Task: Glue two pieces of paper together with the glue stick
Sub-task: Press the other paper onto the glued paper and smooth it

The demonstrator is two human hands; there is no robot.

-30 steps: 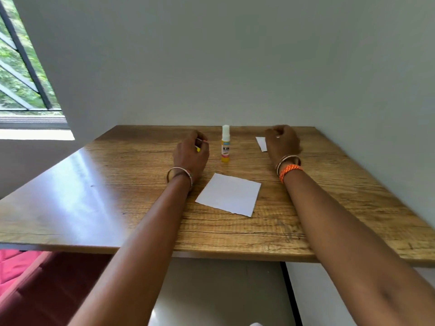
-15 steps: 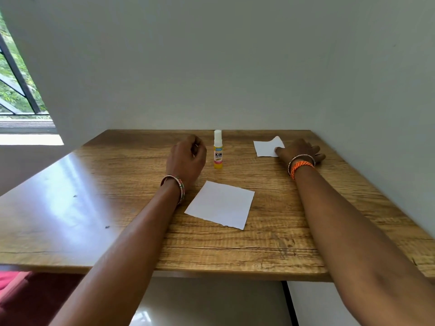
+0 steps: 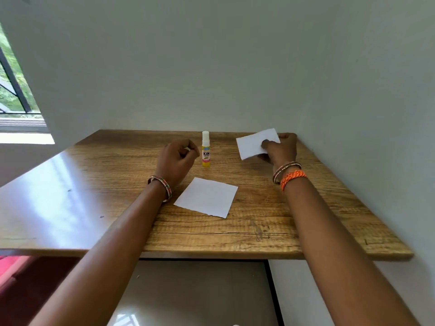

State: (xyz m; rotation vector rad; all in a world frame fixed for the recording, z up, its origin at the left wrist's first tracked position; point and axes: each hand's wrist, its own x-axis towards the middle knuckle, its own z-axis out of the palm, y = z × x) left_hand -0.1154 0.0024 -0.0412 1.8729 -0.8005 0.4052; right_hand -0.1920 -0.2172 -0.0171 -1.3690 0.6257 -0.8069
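Note:
A yellow glue stick (image 3: 205, 149) with a white cap stands upright near the back of the wooden table (image 3: 270, 222). A white square of paper (image 3: 207, 196) lies flat in front of it. My right hand (image 3: 280, 149) pinches a smaller white paper (image 3: 253, 143) and holds it tilted above the table's far right corner. My left hand (image 3: 176, 158) rests just left of the glue stick with its fingers curled in; I see nothing in it.
White walls close in the table at the back and along the right. A window (image 3: 14, 90) is at the far left. Below the table's front edge are a red seat (image 3: 21, 278) and a tiled floor.
My right hand has taken hold of the small paper and lifted it off the table. My left hand stays beside the glue stick. The camera view has shifted a little.

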